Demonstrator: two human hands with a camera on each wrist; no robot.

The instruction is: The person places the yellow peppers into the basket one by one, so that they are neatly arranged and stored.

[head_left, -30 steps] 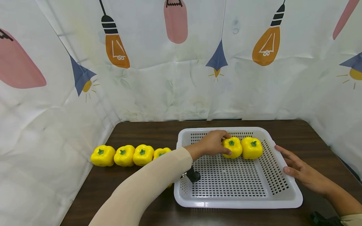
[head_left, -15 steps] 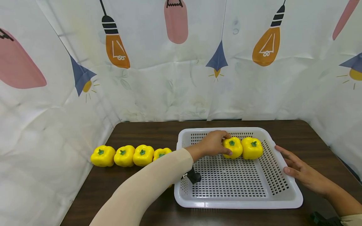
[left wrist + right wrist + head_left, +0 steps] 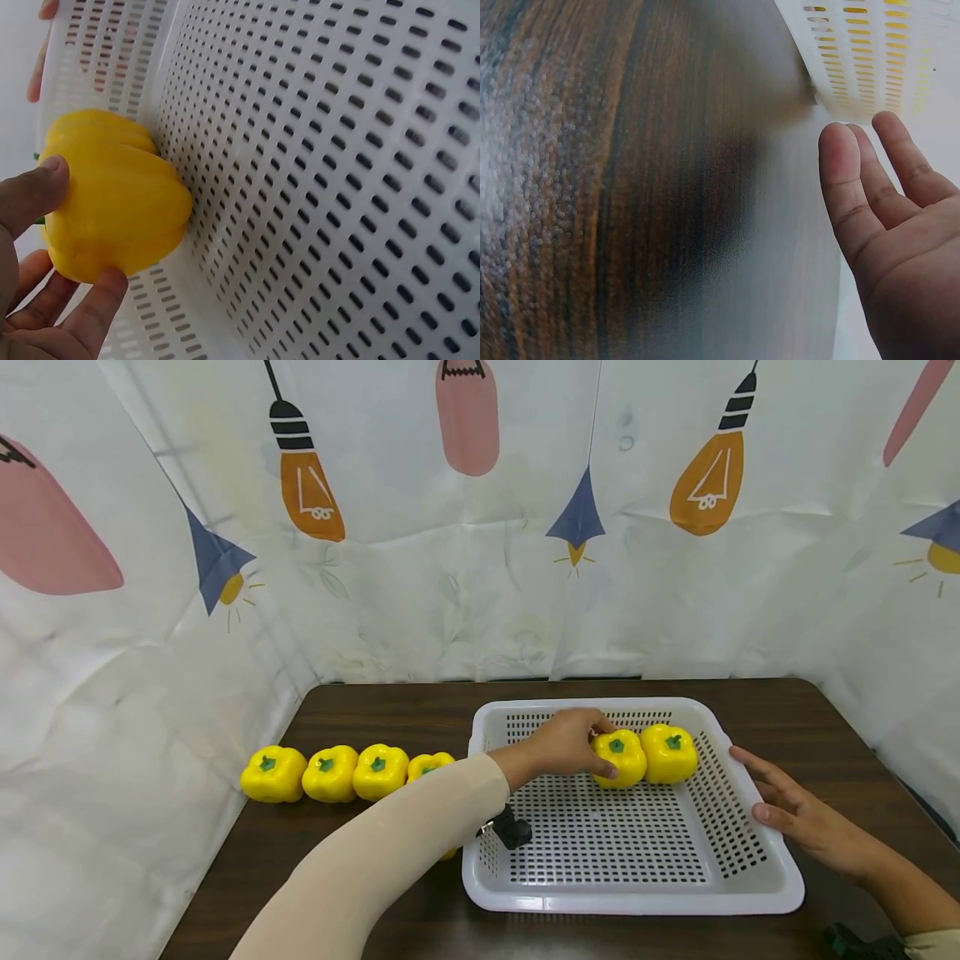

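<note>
My left hand (image 3: 567, 742) grips a yellow bell pepper (image 3: 621, 760) inside a white perforated basket (image 3: 630, 903). In the left wrist view, the thumb and fingers (image 3: 101, 300) hold this pepper (image 3: 120, 202) from two sides, close to the basket's floor (image 3: 322, 150). A second yellow bell pepper (image 3: 670, 755) sits right beside it, near the basket's right wall. At the right rim is my right hand (image 3: 806, 814), its fingers extended against the basket's outside. The right wrist view has those fingers (image 3: 840, 161) fairly straight beside the slotted wall (image 3: 855, 60).
A row of yellow bell peppers (image 3: 327, 774) lies on the dark wooden table (image 3: 397, 706) left of the basket. My left sleeve (image 3: 397, 852) hides part of them; a bit of yellow shows below it. A printed white curtain (image 3: 465, 602) hangs behind and at both sides.
The pepper in my left hand has shifted slightly toward me and to the right, and the left hand with it. My right hand and the basket stay put.
</note>
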